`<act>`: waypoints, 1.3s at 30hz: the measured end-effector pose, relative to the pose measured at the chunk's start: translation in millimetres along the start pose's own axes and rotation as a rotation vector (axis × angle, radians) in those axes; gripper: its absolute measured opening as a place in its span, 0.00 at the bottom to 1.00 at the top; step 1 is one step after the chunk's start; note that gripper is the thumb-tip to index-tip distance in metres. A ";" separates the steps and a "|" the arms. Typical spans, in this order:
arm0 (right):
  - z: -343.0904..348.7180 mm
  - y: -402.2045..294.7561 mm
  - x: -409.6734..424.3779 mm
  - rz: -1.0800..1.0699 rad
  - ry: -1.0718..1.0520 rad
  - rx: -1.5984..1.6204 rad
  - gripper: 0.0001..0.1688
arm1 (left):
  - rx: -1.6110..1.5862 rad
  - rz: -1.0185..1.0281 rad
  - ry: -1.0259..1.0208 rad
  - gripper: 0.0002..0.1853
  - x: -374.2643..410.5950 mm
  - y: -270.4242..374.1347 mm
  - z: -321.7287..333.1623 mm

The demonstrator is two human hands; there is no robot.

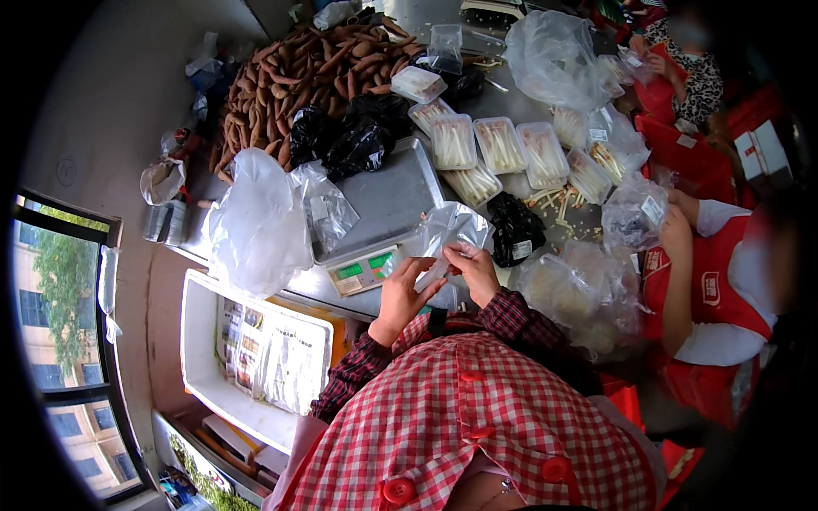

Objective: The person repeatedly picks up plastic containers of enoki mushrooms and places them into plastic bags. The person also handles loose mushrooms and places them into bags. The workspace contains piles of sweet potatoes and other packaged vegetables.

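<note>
My right hand (471, 271) grips the edge of a clear plastic bag (455, 225) between thumb and fingers. Beside it, my left hand (407, 295) has its thumb and fingers apart, close to the bag's lower left edge; whether it touches the film is unclear. Left of the hands are the scale's lit green displays (365, 269), in front of its metal tray (390, 191). On the tray's left side rests a crumpled clear bag (327, 207). A tied black plastic bag (516, 230) bearing a label lies right of my hands.
Sweet potatoes (319, 70) are heaped at the far left, near black bags (358, 131). Several packs of trimmed white stalks (453, 142) lie beyond the tray. A white foam box (192, 345) stands lower left. At right, a co-worker's hands (677, 223) hold a bag; another person stands farther back.
</note>
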State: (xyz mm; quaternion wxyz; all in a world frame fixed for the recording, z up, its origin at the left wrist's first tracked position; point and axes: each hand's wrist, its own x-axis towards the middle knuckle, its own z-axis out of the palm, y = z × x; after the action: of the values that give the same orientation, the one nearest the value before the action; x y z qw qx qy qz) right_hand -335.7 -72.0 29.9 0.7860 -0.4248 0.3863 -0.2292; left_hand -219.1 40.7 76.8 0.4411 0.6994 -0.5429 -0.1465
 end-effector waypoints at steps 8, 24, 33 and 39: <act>2.3 -6.4 -9.0 -0.068 -0.088 -0.042 0.11 | -0.119 -0.108 0.034 0.08 0.9 -3.8 -3.3; 6.8 -21.8 -26.4 -0.121 -0.271 -0.071 0.16 | -0.722 -0.329 -0.190 0.07 -4.6 -3.1 2.1; -42.6 -63.2 -26.4 0.056 -0.139 0.888 0.06 | -0.443 -0.288 0.294 0.03 11.1 -66.4 -55.3; -28.9 -77.6 -32.9 -0.201 -0.074 0.120 0.08 | 0.228 -0.104 0.292 0.25 25.3 -15.0 -47.7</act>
State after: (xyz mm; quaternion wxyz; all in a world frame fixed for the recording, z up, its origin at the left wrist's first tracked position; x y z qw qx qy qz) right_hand -381.0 -104.9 99.2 0.7968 -0.4218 0.2981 -0.3136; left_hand -167.6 40.4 99.2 0.4250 0.7858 -0.4493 -0.0033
